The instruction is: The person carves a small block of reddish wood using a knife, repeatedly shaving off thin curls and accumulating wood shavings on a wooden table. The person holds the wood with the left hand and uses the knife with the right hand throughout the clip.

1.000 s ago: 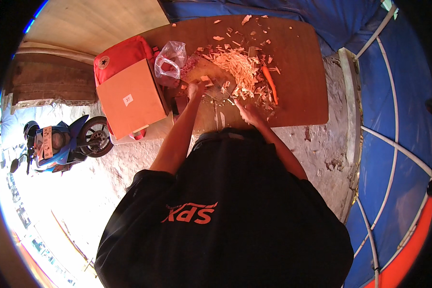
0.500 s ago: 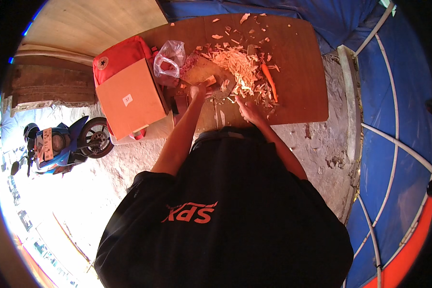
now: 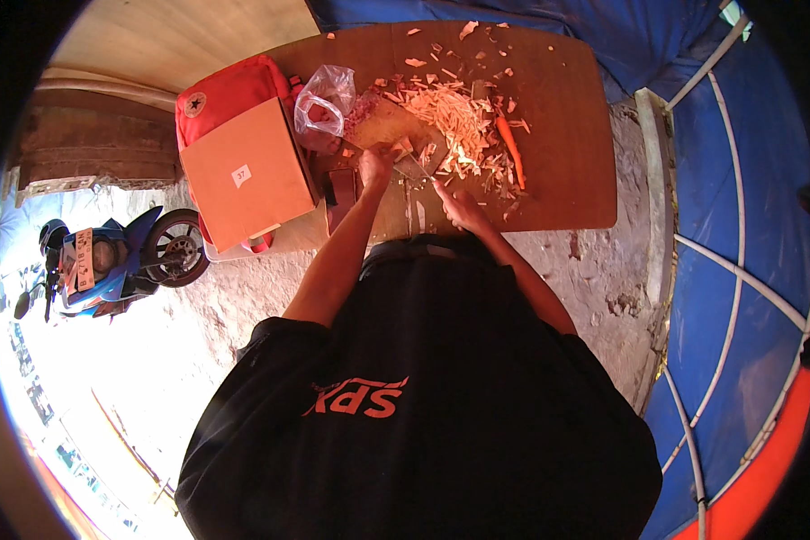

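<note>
My right hand is closed around the handle of a knife, whose blade points up and left over the near edge of a yellowish cutting board. My left hand is closed, its fingertips at a pale chunk just beyond the blade. The chunk's exact kind is too small to make out. Right of the board lies a heap of pale cut strips. Beside this heap rests a long orange object, shaped like a carrot. Pinkish chopped bits cover the board's left side.
On the brown table, a clear plastic bag with reddish contents stands left of the board. Further left, a cardboard box lies on a red backpack. Scraps litter the far side. A blue motorbike is parked at left.
My left hand has turned and its fingers have drawn together at the chunk. The knife blade now shows more clearly, angled toward that hand. The whole view has shifted slightly.
</note>
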`<state>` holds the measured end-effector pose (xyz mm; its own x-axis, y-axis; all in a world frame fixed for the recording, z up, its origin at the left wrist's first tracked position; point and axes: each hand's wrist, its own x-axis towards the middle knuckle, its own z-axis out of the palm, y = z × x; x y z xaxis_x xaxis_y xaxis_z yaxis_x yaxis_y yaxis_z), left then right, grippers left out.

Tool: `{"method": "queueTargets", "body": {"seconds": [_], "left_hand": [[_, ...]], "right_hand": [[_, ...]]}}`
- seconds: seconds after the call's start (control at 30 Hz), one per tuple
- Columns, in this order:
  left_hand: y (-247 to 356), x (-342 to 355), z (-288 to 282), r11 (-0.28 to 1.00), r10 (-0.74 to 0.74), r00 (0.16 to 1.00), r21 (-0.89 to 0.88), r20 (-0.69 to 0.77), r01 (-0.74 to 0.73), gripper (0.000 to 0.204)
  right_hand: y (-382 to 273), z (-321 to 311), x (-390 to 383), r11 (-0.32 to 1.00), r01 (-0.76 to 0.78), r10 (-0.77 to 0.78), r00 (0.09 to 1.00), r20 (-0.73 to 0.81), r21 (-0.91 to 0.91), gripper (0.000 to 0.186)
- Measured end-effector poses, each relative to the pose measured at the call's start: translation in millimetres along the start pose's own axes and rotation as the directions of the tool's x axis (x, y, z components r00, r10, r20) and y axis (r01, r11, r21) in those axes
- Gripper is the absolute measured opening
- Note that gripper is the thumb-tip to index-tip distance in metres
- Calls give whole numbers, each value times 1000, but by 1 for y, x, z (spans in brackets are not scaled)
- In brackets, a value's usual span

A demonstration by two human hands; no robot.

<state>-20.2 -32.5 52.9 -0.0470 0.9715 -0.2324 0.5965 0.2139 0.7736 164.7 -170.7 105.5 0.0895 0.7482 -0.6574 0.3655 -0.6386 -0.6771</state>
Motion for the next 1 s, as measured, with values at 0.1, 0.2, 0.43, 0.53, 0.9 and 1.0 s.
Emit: {"method": "queueTargets", "body": {"seconds": [0.1, 0.2, 0.43, 0.53, 0.9, 1.0], "left_hand": [[6, 2, -3, 998, 25, 999, 57, 30, -27, 29], [9, 5, -2, 992, 101, 995, 81, -12, -100, 28], [7, 4, -3, 997, 74, 997, -23, 12, -74, 26], [9, -1, -1, 995, 96, 995, 0, -31, -96, 22], [20, -12, -8, 958, 245, 968, 166, -53, -233, 13], [23, -13, -11, 946, 257, 966, 209, -22, -247, 11]], "right_hand": [[-3, 2, -2, 1000, -11, 11, 1000, 1, -3, 68], [-10, 9, -8, 962, 252, -268, 941, -207, -104, 57], [-51, 8, -26, 820, 254, -398, 897, -191, -512, 28], [-68, 14, -30, 737, 239, -444, 877, -186, -632, 22], [-85, 16, -40, 688, 167, -402, 898, -179, -706, 22], [-90, 15, -44, 688, 151, -366, 917, -160, -709, 22]]}}
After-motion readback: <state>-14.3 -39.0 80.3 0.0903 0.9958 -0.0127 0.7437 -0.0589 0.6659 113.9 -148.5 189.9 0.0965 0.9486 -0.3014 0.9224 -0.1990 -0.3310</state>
